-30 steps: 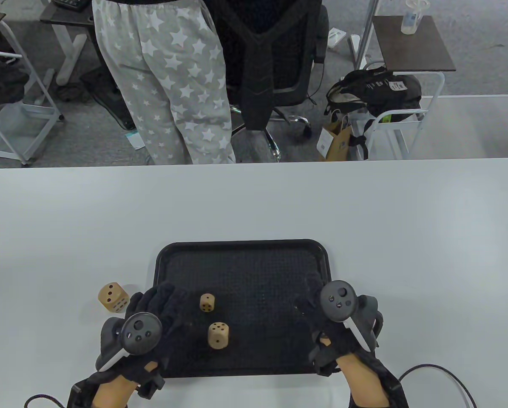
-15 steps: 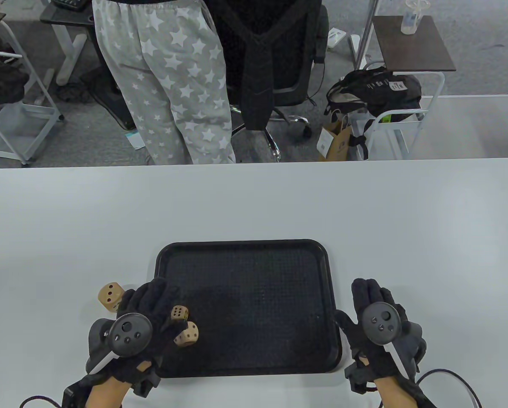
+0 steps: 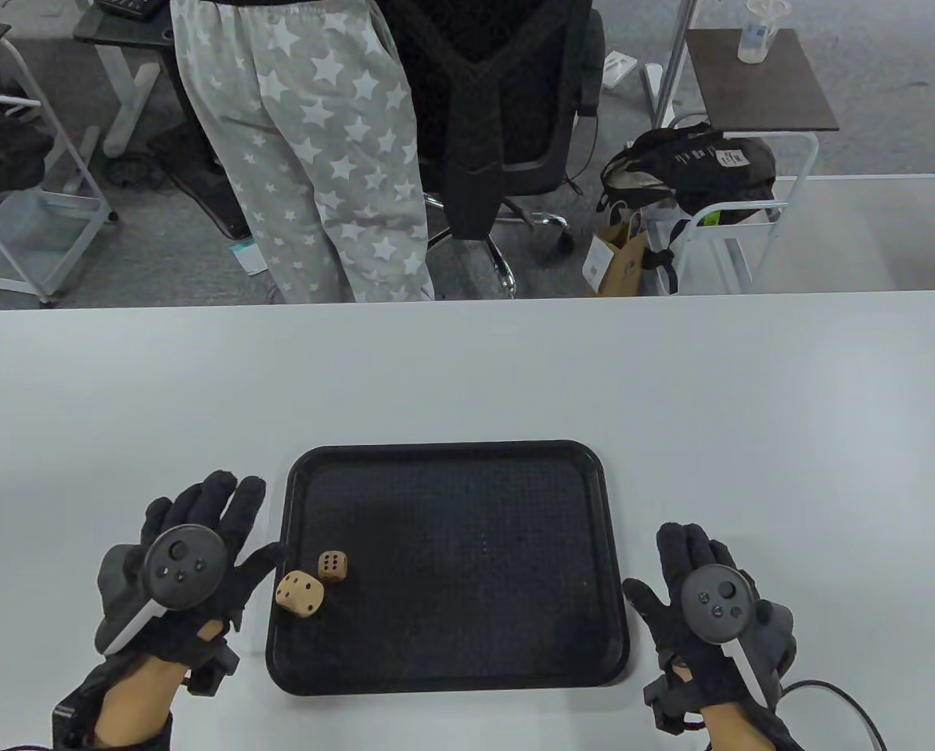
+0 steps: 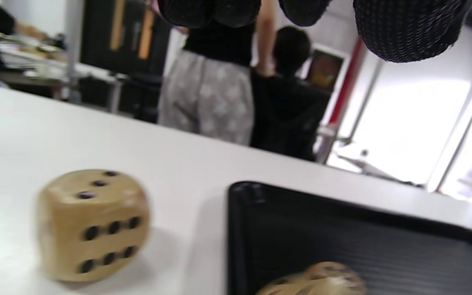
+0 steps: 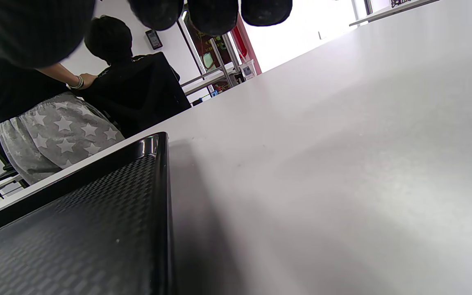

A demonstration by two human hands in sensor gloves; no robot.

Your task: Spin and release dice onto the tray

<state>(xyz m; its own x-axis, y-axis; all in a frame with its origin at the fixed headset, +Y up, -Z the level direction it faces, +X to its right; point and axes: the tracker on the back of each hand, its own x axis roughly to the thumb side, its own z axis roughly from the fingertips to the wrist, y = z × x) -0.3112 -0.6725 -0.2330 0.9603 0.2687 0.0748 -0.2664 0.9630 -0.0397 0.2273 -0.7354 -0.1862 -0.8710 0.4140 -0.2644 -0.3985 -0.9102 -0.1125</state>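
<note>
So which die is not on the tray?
The big die beside the tray, on the table under the left hand. The other two dice lie inside the tray.

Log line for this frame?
left hand: open, over table | right hand: open | two dice on tray | third die on table

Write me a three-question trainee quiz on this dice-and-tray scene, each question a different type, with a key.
1. True or false: two dice, the larger die and the smaller die, lie in the tray.
2. Where is the third die? A) on the table left of the tray, under the left hand; B) held in the right hand; C) at the tray's far right corner.
3. Fill in: the right hand rests on the table to the ____ of the tray.

Key: 1 true; 2 A; 3 right.
</note>
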